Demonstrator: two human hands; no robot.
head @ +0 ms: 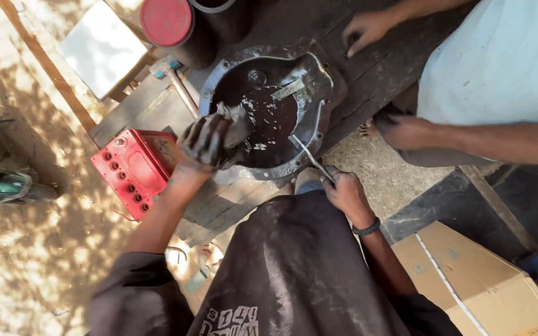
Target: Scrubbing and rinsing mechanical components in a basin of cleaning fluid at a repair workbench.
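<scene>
A dark metal housing cover (269, 115), bowl-shaped and wet with oily residue, lies open side up on a wooden workbench (368, 74) near its front edge. Its bolt-holed flange overhangs toward the person. Room around it is tight: a black cylinder with a red lid (168, 22) stands just beyond its far left rim, a hammer (179, 84) lies beside its left rim, and a red battery (135, 169) sits close off the bench's front left corner. The bench's right part is barer.

The left hand (207, 143), blackened with grease, reaches in over the cover's near left rim, fingers curled shut round a dark greasy wad (236, 124) pressed inside the bowl. The forearm runs back down and left.

The right hand (345, 190) sits just off the cover's near right rim, fist closed on a thin metal scraper (309, 158) whose tip points up-left into the bowl. A dark band circles that wrist.

A second person in a pale shirt (499, 62) stands at the bench's right end, one hand (365, 28) resting fingers-down on the boards beyond the cover, the other (400, 130) hanging off the bench's edge.
</scene>
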